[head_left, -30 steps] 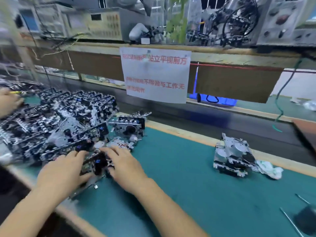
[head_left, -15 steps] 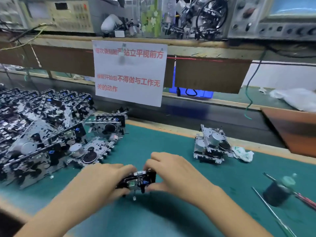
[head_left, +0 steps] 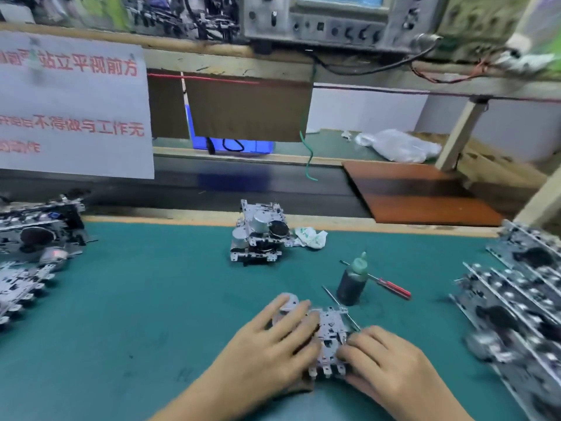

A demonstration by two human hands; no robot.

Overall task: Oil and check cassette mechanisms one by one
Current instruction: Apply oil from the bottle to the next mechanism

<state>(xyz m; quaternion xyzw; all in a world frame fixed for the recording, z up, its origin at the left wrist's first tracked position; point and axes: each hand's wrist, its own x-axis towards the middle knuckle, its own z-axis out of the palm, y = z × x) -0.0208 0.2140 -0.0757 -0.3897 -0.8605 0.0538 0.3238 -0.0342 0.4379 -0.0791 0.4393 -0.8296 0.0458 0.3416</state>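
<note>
Far left edge, mid-frame: heap of silver-and-black cassette mechanisms (head_left: 33,238), waiting, piled against each other.

Upper left: white paper notice with red characters (head_left: 73,107), hung from the shelf.

Centre, near the wooden bench lip: lone silver cassette mechanism with two round motor cans (head_left: 258,235), just beside a crumpled white-green rag (head_left: 311,237).

Lower centre, on the teal bench mat (head_left: 136,299): flat silver stamped-metal cassette mechanism in work (head_left: 329,338), lying plate-up. Left hand (head_left: 273,344) spread over its left half, fingers fairly straight, pressing it down. Right hand (head_left: 382,357) at its right edge, fingers curled in and pinching the frame.

Just behind the hands: dark oil bottle with green nozzle cap (head_left: 352,284), upright; red-handled screwdriver (head_left: 391,287) lying beyond it; thin metal rod (head_left: 340,308) partly under the work.

Right edge: blurred rows of silver mechanisms (head_left: 516,299).

Handling judgement: light, rigid, thin sheet chassis with sharp tabs and small levers and springs likely easy to bend. Best taken by the outer frame edges, clear of moving parts; slippery once oiled.
</note>
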